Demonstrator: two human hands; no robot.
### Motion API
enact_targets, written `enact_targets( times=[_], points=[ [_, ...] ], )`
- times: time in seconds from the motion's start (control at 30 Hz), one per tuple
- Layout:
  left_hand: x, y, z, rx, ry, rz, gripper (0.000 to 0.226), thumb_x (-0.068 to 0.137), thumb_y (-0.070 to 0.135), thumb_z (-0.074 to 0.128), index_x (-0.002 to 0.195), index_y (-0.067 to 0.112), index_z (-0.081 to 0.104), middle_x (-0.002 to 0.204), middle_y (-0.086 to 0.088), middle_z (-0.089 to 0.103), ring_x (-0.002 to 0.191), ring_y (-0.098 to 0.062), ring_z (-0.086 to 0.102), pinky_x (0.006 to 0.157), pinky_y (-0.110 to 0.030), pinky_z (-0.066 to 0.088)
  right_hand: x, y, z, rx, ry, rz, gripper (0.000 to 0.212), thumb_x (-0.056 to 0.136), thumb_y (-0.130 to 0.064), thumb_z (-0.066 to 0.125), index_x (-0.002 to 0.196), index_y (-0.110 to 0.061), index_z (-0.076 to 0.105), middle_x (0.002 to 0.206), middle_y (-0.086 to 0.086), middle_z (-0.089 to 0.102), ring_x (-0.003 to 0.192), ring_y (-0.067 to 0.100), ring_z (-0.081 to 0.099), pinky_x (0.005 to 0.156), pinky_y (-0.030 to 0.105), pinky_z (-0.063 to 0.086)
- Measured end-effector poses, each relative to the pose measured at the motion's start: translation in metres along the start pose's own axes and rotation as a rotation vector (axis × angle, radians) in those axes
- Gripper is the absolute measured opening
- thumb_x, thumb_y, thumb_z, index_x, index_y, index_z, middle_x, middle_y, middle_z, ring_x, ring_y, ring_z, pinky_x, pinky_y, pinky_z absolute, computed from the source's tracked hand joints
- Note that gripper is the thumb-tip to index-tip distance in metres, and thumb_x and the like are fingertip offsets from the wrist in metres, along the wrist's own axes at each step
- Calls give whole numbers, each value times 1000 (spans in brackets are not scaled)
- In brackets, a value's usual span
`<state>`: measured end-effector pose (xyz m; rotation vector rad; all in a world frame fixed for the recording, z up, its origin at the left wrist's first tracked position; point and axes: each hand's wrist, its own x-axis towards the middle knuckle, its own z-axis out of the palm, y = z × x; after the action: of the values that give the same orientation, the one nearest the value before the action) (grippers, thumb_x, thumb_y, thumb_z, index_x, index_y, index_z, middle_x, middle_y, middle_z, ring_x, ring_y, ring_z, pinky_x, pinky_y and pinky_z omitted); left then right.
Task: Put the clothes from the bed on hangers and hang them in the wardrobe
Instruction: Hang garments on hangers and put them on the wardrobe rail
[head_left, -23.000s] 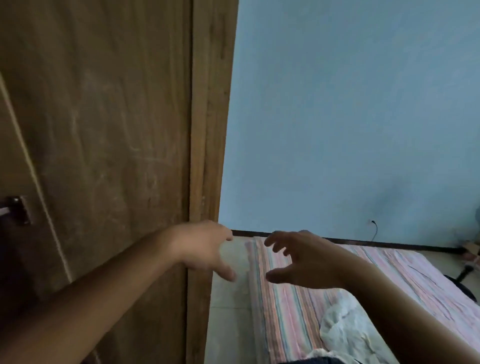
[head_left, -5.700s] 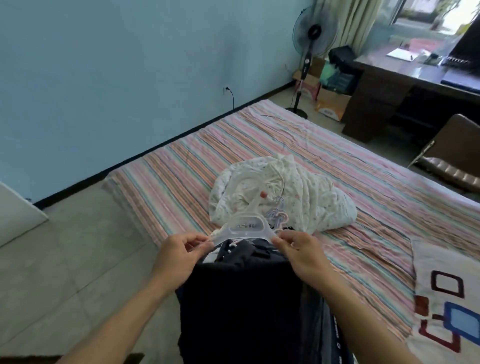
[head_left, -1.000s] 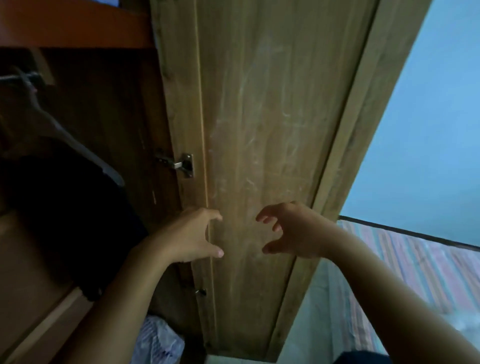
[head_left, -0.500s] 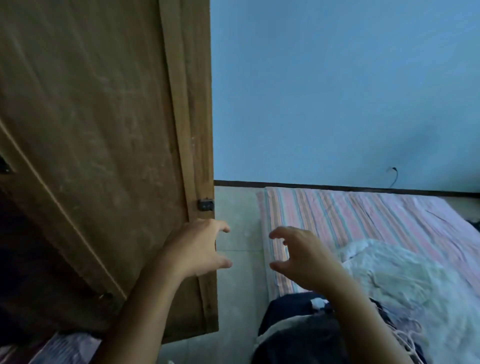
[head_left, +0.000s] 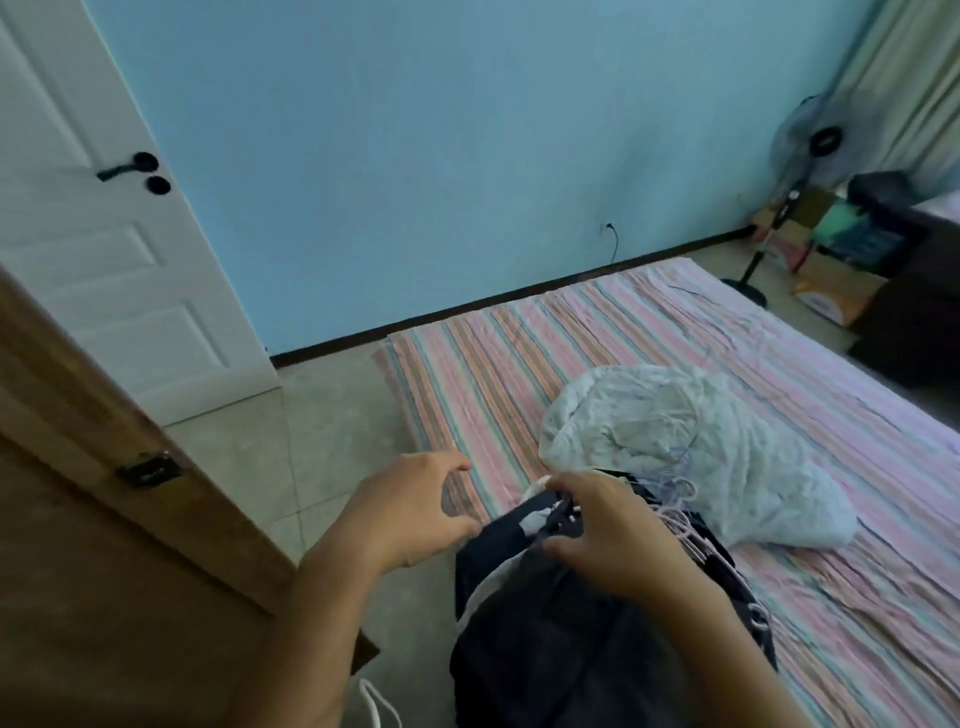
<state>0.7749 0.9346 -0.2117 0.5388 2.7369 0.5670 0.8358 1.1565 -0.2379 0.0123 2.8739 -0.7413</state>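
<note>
The view has swung away from the wardrobe interior, seen a second ago, and back to the bed (head_left: 649, 364), so one hanging trip looks finished and the next garment is being started. Half a second ago both hands were spread and empty in front of the wardrobe door (head_left: 130, 519); now the right hand (head_left: 602, 535) has come down on the dark clothes (head_left: 561, 649) heaped at the near edge of the bed. Its fingers (head_left: 558, 486) are curled onto a dark-and-white piece at the top of that pile, though whether they have truly clamped the cloth cannot be told from this angle. The left hand (head_left: 410, 506) hovers just left of the pile, fingers apart and holding nothing.

The loose hangers (head_left: 680, 499), pale and thin, lie tangled just right of the right hand, between the dark clothes and a crumpled white quilt (head_left: 696, 447) farther back. The wardrobe door stands open at the near left, so the way back is free.

My reading: the next garment is being picked, and a hanger still has to be pulled clear of the tangle.
</note>
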Motion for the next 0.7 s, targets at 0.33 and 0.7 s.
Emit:
enact_targets(
  times=[0.33,0.7],
  points=[
    [55,33,29,-75,-238,328,64,71,55,74,130,42,52,119,18,61,113,-7,58,79,-24,39,-69,30,11,-35,157,452,47,80,-41,68,122,-25,54,123,-7,58,118,20,53,92,37,48],
    [76,49,80,38,-420,459,65,81,50,70,140,33,47,137,6,56,117,-15,57,95,-33,46,-97,57,22,-124,74,639,49,83,-40,67,124,-17,53,124,4,58,116,26,54,93,42,48]
  ],
)
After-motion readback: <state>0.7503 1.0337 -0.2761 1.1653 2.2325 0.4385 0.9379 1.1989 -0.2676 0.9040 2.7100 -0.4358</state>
